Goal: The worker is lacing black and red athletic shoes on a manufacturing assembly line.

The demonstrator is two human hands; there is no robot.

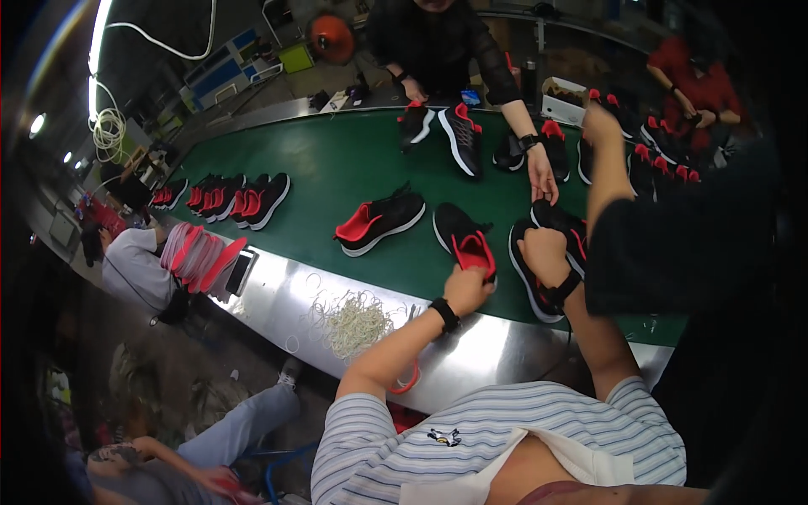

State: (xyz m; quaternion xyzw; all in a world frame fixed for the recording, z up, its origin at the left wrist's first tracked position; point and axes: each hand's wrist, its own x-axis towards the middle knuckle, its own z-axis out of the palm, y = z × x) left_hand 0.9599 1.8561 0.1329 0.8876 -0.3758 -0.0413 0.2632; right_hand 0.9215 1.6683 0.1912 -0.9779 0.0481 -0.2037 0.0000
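Observation:
My left hand [469,289] is closed on the heel of a black sneaker [454,225] with red lining, its toe pointing away from me on the green belt. To the right, my right hand [545,255] is closed over another black sneaker [523,282] with a white sole edge; my fingers hide part of it. Just beyond that hand lies a further black sneaker [549,215], where a co-worker's hand [543,181] reaches down from across the belt. A single black sneaker [383,223] with red lining rests left of my left hand.
A pile of pale rubber bands [349,324] lies on the metal ledge [454,349] before me. Stacked red-edged insoles [200,257] sit left. Several sneakers [240,200] line the green belt [328,160]. A dark-sleeved arm [610,181] reaches in from the right.

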